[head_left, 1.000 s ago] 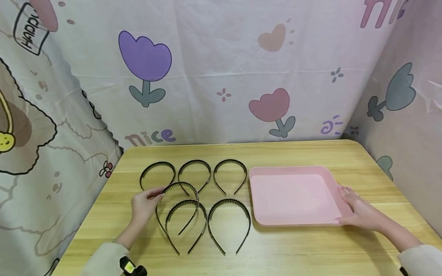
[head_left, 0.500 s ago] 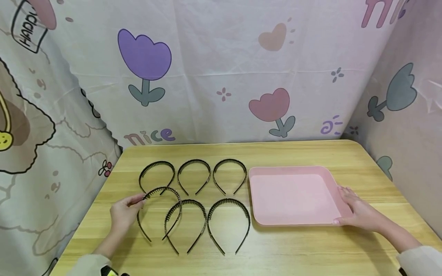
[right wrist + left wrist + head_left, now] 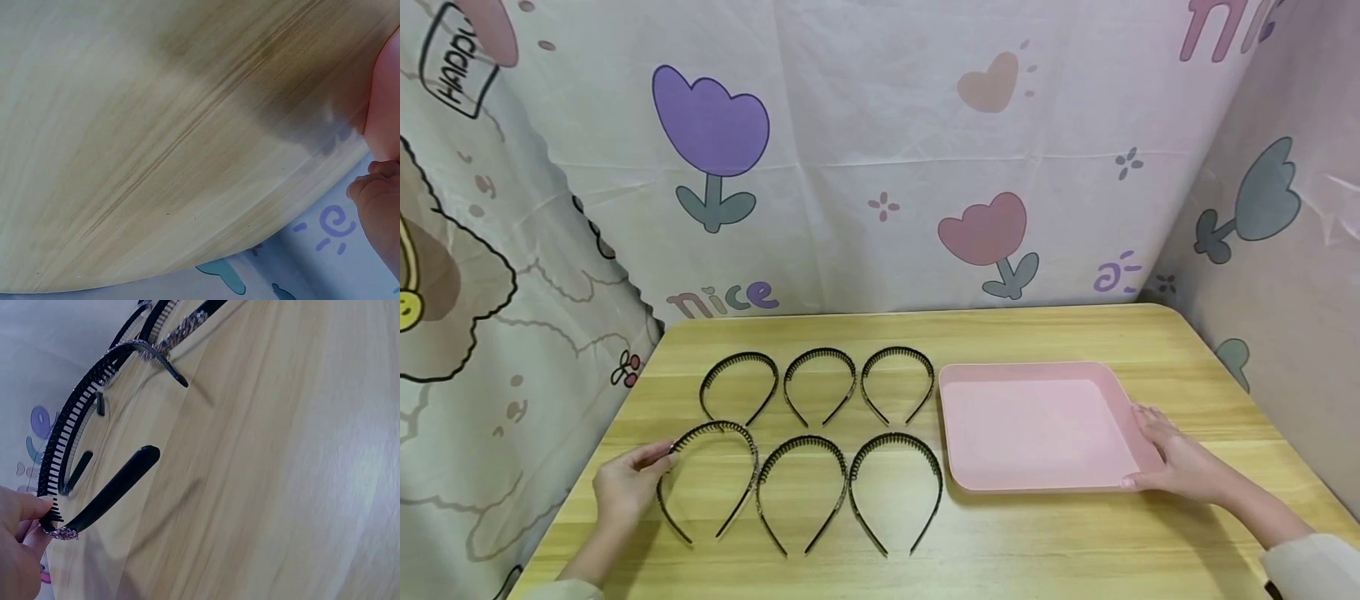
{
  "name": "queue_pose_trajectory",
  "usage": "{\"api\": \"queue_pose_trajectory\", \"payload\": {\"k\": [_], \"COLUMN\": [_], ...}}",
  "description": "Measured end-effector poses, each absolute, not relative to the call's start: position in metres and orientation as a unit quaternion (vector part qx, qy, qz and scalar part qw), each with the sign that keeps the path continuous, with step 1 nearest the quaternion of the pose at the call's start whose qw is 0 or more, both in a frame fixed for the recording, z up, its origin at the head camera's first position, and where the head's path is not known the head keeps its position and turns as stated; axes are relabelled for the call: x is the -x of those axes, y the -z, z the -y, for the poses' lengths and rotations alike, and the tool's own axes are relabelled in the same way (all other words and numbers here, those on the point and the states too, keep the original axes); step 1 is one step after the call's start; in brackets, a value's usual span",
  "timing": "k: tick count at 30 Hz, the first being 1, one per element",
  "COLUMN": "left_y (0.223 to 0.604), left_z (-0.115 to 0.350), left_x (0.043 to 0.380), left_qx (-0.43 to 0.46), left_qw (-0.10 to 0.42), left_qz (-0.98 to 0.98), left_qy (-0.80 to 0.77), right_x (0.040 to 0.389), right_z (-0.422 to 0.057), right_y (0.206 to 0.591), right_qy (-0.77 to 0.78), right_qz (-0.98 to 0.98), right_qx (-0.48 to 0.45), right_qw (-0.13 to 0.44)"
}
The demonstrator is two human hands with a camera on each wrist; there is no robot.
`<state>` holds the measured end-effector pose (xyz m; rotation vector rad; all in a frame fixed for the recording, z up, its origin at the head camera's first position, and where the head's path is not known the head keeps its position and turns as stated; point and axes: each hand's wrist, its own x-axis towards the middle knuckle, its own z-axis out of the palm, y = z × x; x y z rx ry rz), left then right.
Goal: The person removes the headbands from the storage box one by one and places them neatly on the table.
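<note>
My left hand (image 3: pixel 625 490) pinches a black toothed headband (image 3: pixel 754 458) by the left side of its arch, at the front left of the table. In the left wrist view, thumb and finger hold this band near a glittery patch, and its free ends stand off the wood above their shadows. To its right lie two more headbands, a middle one (image 3: pixel 805 440) and a right one (image 3: pixel 895 437). My right hand (image 3: pixel 1180 458) grips the near right corner of a pink tray (image 3: pixel 1037 425), fingers along the side and thumb at the front edge.
Behind is a row of three similar headbands: left (image 3: pixel 741 357), middle (image 3: pixel 820 352) and right (image 3: pixel 898 351). The held band overlaps the ends of the back left one in the head view. A printed curtain (image 3: pixel 850 108) hangs behind the wooden table (image 3: pixel 1037 550).
My left hand has carried its headband left and toward me, from over the front middle band to the left end of the front row. The right hand and tray have stayed put.
</note>
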<state>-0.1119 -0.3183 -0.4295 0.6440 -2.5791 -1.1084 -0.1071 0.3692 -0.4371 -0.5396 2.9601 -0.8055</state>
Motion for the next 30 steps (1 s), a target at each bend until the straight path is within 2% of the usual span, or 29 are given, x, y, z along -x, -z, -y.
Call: {"api": "queue_pose_trajectory", "payload": {"k": [16, 30], "left_y": [0.442, 0.447], "left_z": [0.342, 0.341], "left_x": [0.105, 0.101], "left_qx": [-0.217, -0.225], "left_qw": [0.065, 0.076], "left_qz": [0.899, 0.905], "left_qy": [0.374, 0.352], "right_x": [0.107, 0.108], "right_z": [-0.368, -0.367], "right_y": [0.437, 0.433], "right_qy": [0.257, 0.260], "right_qz": [-0.951, -0.950], "right_qx": [0.170, 0.171], "right_qw": [0.017, 0.028]}}
